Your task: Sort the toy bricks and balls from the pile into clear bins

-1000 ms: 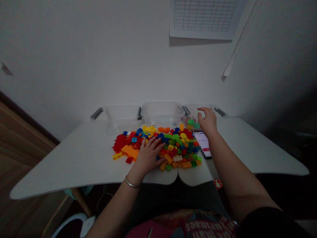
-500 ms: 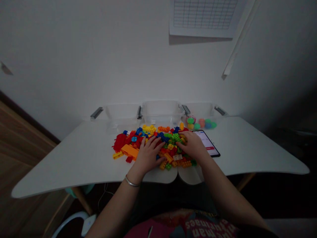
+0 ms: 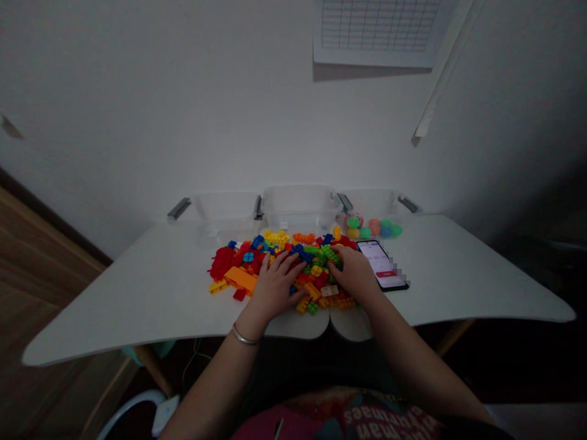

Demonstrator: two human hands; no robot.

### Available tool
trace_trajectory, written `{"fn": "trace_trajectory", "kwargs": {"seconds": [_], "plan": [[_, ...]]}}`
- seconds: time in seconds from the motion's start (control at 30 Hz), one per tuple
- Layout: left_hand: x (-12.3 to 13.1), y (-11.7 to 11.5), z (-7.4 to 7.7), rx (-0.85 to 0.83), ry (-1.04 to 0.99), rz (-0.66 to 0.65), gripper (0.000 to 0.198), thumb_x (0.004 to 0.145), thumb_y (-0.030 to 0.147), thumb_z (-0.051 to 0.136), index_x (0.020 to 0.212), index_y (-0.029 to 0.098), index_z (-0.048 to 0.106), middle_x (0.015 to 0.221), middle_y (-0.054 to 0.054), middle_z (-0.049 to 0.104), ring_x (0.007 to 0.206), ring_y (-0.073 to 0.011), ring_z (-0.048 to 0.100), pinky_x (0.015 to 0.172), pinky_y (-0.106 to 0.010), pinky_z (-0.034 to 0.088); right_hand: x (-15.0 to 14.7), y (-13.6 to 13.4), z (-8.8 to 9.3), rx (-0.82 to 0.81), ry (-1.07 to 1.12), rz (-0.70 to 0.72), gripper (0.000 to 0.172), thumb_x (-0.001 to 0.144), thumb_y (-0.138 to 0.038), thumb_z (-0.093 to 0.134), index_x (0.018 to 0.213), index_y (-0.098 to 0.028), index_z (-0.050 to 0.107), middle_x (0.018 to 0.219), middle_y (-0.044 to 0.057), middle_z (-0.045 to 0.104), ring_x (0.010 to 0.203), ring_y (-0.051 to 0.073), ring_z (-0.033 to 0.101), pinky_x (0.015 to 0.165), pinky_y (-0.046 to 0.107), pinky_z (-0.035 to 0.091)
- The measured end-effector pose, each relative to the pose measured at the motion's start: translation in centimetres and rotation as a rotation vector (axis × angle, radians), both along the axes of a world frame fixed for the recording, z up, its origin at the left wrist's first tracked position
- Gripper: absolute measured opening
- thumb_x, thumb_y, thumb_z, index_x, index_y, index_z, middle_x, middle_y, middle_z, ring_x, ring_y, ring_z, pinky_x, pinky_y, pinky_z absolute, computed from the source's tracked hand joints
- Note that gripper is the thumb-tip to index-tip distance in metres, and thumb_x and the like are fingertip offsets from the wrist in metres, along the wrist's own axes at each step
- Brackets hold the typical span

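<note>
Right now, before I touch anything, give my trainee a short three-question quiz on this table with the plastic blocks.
1. True or false: the black smartphone with the lit screen lies left of the pile of colourful plastic building blocks.
2. Which clear plastic bin at the back holds the small coloured round pieces? A left, B middle, C right.
3. Fill in: the left hand and the right hand both rest on the ____.
Key: 1 false, it lies to the right. 2 C, the right bin. 3 blocks.
</note>
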State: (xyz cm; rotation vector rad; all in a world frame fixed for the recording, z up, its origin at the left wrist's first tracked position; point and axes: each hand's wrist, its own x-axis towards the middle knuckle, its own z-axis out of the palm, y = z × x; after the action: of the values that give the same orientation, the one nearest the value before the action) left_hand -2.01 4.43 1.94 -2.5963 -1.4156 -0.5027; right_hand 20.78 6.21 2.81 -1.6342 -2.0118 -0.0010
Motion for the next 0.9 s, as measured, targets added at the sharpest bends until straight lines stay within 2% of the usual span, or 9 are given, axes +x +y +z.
{"fn": "trace_trajectory", "kwargs": {"seconds": [0.2, 0.37, 0.5, 0.63, 0.7, 0.8, 0.9], "plan": [[0.0, -0.1, 0.2, 0.005, 0.008, -0.015, 0.062, 0.085, 0.056, 0.058, 0.139, 0.027, 0.05, 0.148, -0.008, 0.047, 0.138, -0.0329, 0.038, 0.116, -0.062, 0.02, 0.7, 0.6, -0.7, 0.087, 0.174, 0.008, 0.038, 0.084, -0.024, 0.055, 0.12, -0.013, 0.06, 0.119, 0.014, 0.067, 0.11, 0.029, 0.061, 0.098, 0.045, 0.047], [-0.1, -0.1, 0.3, 0.044, -0.001, -0.029, 0.055, 0.088, 0.047, 0.057, 0.139, 0.026, 0.051, 0.147, -0.008, 0.049, 0.137, -0.0311, 0.04, 0.117, -0.061, 0.02, 1.1, 0.8, -0.9, 0.113, 0.569, 0.035, 0.039, 0.083, -0.037, 0.055, 0.116, -0.016, 0.059, 0.12, 0.014, 0.065, 0.109, 0.028, 0.061, 0.097, 0.047, 0.048], [0.2, -0.3, 1.0, 0.09, -0.041, -0.048, 0.053, 0.088, 0.043, 0.057, 0.137, 0.024, 0.052, 0.145, -0.009, 0.05, 0.137, -0.0313, 0.04, 0.117, -0.062, 0.018, 1.1, 0.8, -0.3, -0.018, 0.996, 0.08, 0.042, 0.079, -0.045, 0.059, 0.113, -0.02, 0.059, 0.115, 0.011, 0.066, 0.099, 0.023, 0.064, 0.087, 0.041, 0.053], [0.7, -0.4, 2.4, 0.077, -0.142, -0.045, 0.051, 0.089, 0.038, 0.057, 0.138, 0.024, 0.05, 0.145, -0.009, 0.051, 0.136, -0.0313, 0.041, 0.117, -0.063, 0.017, 0.5, 0.3, 0.6, -0.187, 1.248, 0.08, 0.037, 0.073, -0.047, 0.064, 0.101, -0.023, 0.065, 0.113, 0.007, 0.066, 0.1, 0.023, 0.063, 0.074, 0.035, 0.055], [1.1, -0.4, 3.2, 0.026, -0.222, -0.073, 0.051, 0.089, 0.034, 0.056, 0.138, 0.024, 0.048, 0.142, -0.009, 0.054, 0.133, -0.0292, 0.045, 0.117, -0.061, 0.021, 0.1, -0.1, 1.0, -0.285, 1.348, 0.119, 0.034, 0.072, -0.047, 0.064, 0.097, -0.024, 0.066, 0.113, 0.006, 0.066, 0.098, 0.023, 0.063, 0.068, 0.032, 0.054], [2.0, -0.2, 4.3, -0.07, -0.381, -0.132, 0.054, 0.088, 0.029, 0.057, 0.14, 0.021, 0.044, 0.137, -0.011, 0.057, 0.127, -0.0258, 0.051, 0.114, -0.053, 0.032, -0.7, -0.8, 1.5, -0.437, 1.446, 0.202, 0.03, 0.073, -0.047, 0.064, 0.093, -0.025, 0.067, 0.102, 0.004, 0.068, 0.089, 0.021, 0.064, 0.061, 0.029, 0.053], [2.9, 0.2, 4.8, -0.158, -0.563, -0.141, 0.055, 0.087, 0.026, 0.057, 0.14, 0.018, 0.043, 0.138, -0.013, 0.056, 0.127, -0.0244, 0.052, 0.11, -0.046, 0.04, -1.3, -1.1, 1.6, -0.521, 1.471, 0.209, 0.029, 0.072, -0.047, 0.066, 0.089, -0.024, 0.067, 0.093, 0.003, 0.068, 0.08, 0.019, 0.064, 0.056, 0.026, 0.051]]}}
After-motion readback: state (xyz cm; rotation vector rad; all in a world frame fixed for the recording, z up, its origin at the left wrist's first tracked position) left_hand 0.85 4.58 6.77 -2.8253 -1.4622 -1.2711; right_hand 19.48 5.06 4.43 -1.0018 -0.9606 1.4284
